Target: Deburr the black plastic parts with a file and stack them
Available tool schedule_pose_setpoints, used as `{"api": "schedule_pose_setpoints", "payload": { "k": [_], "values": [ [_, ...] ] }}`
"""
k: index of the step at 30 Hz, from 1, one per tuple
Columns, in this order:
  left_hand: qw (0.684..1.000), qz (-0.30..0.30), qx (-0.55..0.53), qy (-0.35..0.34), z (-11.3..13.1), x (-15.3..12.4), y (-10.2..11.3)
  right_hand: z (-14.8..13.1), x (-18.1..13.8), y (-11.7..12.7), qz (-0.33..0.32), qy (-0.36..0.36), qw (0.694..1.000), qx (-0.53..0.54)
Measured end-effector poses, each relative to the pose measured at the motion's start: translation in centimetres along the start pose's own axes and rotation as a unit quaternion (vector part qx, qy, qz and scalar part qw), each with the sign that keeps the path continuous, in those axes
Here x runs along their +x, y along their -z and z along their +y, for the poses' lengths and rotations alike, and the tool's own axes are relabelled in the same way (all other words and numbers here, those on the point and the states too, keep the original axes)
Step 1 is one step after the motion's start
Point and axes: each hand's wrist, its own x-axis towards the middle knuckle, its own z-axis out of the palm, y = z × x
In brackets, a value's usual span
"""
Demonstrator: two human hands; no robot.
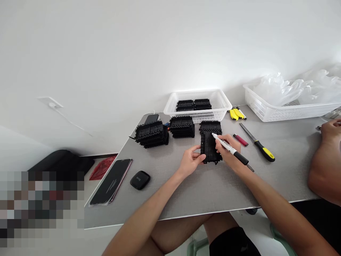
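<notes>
So here's our setup. Our left hand (190, 160) is pinching the left edge of a black plastic tray (210, 149), which lies flat on the grey worktop (186, 188), pretty much dead centre in front of us. Our right hand (230, 156) is closed around a white marker (228, 147), pen-style, and the tip sits on the tray's top right part. Can't tell if it has left any mark there.

Just behind the tray there's a stack of the same black trays (210, 126), touching it or very nearly. Two more stacks (182, 126) (151, 134) sit off to the left of that one. Further back, a white basket (170, 106) holds a couple more trays (193, 105).

To the right of our right hand there's a red lighter (240, 139), then a long blade with a yellow and black handle (257, 142). Some yellow tools (236, 113) lie next to the basket. A second white basket (266, 112) at the far right is full of clear plastic bags (293, 87).

On the left side of the worktop we've got a phone (112, 181) lying flat and a small black case (140, 180) just beside it. A co-worker's hand (330, 129) rests at the right edge, well apart from ours.
</notes>
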Motion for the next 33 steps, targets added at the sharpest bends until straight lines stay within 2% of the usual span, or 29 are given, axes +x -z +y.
{"api": "schedule_pose_setpoints", "payload": {
  "k": [9, 16, 20, 23, 25, 29, 33],
  "values": [
    [1.000, -0.019, 0.004, -0.011, 0.0, -0.2, -0.1, 0.0, -0.2, 0.0, -0.005, -0.021, 1.000, -0.002],
    [1.000, -0.018, -0.007, -0.003, -0.2, -0.1, -0.1, 0.4, -0.4, -0.2, 0.001, -0.003, 1.000, -0.003],
    [1.000, -0.010, -0.027, 0.008, -0.4, 0.1, 0.0, 0.5, -0.4, -0.3, 0.046, 0.010, 0.999, 0.009],
    [0.999, -0.003, -0.034, 0.009, -0.6, 0.3, 0.3, 0.1, 0.4, 0.8, 0.082, 0.014, 0.996, -0.017],
    [0.999, 0.007, -0.036, 0.005, -0.7, 0.5, 0.6, -0.1, 1.2, 2.5, 0.053, 0.011, 0.997, -0.057],
    [0.998, 0.035, -0.048, -0.002, -0.9, 0.8, 1.2, 0.1, 1.8, 7.3, -0.067, -0.034, 0.996, -0.056],
    [0.997, 0.051, -0.058, -0.007, -0.8, 1.0, 1.7, 1.3, -0.5, 11.0, -0.179, -0.160, 0.968, 0.073]
  ]
}}
